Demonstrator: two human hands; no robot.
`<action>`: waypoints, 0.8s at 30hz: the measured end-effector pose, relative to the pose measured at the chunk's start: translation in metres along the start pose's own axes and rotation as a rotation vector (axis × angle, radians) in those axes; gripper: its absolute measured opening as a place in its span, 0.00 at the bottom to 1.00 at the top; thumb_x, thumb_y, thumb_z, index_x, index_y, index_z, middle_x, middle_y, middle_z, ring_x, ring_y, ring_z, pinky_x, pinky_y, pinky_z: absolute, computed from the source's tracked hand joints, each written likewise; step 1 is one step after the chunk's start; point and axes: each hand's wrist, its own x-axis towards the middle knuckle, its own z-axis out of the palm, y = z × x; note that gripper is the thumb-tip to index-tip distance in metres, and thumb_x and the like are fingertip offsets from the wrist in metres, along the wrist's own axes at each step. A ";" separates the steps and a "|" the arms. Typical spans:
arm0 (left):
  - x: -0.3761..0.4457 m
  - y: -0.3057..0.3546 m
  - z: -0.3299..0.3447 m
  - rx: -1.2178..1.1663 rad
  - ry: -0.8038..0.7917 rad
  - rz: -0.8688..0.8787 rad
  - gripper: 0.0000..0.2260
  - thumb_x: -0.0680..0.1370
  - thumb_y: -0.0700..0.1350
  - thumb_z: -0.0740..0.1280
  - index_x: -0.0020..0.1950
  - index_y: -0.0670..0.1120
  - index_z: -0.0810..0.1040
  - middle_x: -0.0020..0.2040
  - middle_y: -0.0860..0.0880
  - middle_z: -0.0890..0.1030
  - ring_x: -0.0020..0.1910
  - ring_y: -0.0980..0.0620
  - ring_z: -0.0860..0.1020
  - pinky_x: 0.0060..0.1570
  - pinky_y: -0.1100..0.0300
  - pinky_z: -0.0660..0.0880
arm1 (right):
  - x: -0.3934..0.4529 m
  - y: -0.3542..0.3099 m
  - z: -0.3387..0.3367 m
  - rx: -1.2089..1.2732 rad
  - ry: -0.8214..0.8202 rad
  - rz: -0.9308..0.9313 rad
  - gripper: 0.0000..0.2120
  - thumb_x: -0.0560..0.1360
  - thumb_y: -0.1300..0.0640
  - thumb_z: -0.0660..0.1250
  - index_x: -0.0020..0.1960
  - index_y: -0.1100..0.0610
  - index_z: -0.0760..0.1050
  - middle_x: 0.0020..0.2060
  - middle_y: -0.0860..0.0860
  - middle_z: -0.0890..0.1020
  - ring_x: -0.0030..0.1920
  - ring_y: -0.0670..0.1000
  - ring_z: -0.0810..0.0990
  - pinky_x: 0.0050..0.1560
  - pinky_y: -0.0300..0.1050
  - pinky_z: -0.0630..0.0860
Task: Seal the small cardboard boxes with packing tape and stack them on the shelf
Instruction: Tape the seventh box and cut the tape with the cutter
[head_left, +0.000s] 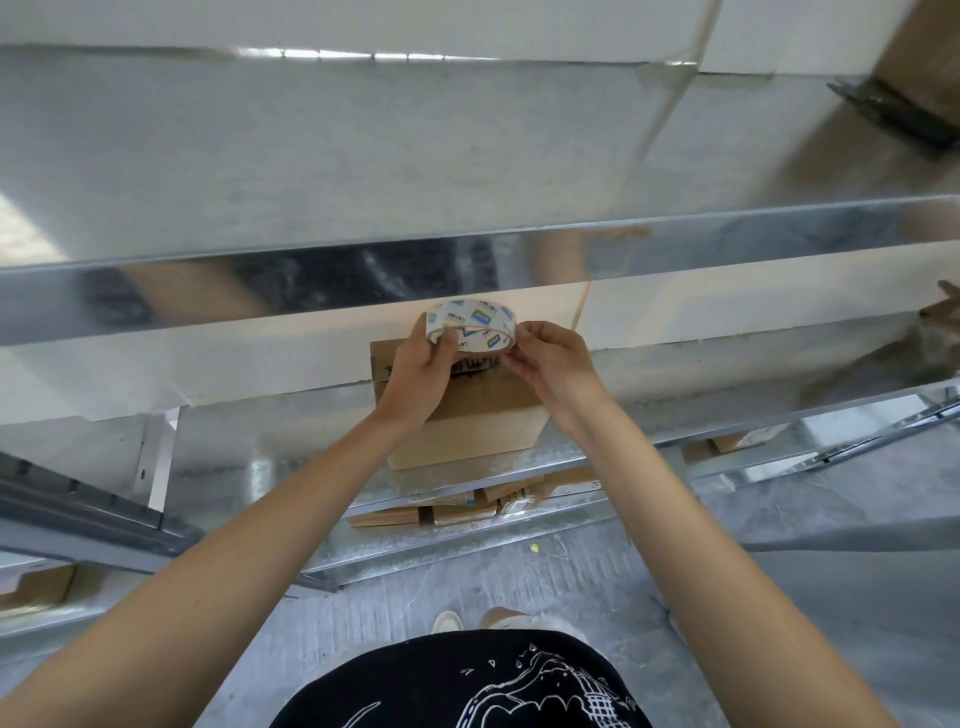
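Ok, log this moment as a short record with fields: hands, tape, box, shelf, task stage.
left hand: grips the tape roll
right hand: pinches at the roll's edge, apparently at the tape end
box: brown cardboard, on the metal shelf, below the hands
box top: black markings, partly hidden by the hands
lower shelf: more cardboard boxes
task stage: no tape visibly pulled across the box yet

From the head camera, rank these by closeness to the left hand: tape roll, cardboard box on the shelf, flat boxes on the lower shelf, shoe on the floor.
1. Tape roll: in the left hand itself.
2. Cardboard box: directly under the hand, on the shelf.
3. Flat boxes: lower shelf, below.
4. Shoe: on the floor, near the person's body.
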 end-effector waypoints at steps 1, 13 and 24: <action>-0.001 0.000 0.000 0.005 0.008 0.008 0.13 0.83 0.43 0.56 0.66 0.40 0.67 0.61 0.47 0.77 0.59 0.53 0.76 0.56 0.61 0.76 | -0.002 0.000 -0.001 -0.019 0.019 -0.030 0.10 0.80 0.65 0.59 0.41 0.63 0.73 0.39 0.54 0.81 0.42 0.49 0.81 0.45 0.39 0.80; -0.008 0.009 -0.001 -0.098 0.116 0.036 0.05 0.83 0.39 0.53 0.50 0.45 0.66 0.44 0.61 0.81 0.53 0.64 0.78 0.49 0.60 0.78 | -0.009 -0.011 -0.034 0.111 -0.018 0.157 0.06 0.75 0.64 0.68 0.40 0.61 0.73 0.31 0.52 0.80 0.37 0.50 0.79 0.48 0.44 0.78; -0.014 0.003 0.000 0.146 0.056 0.285 0.16 0.79 0.35 0.58 0.63 0.51 0.71 0.59 0.54 0.72 0.57 0.66 0.71 0.53 0.71 0.73 | 0.011 -0.014 -0.068 -0.279 0.174 0.089 0.06 0.69 0.64 0.75 0.43 0.64 0.79 0.34 0.55 0.81 0.34 0.49 0.80 0.41 0.37 0.80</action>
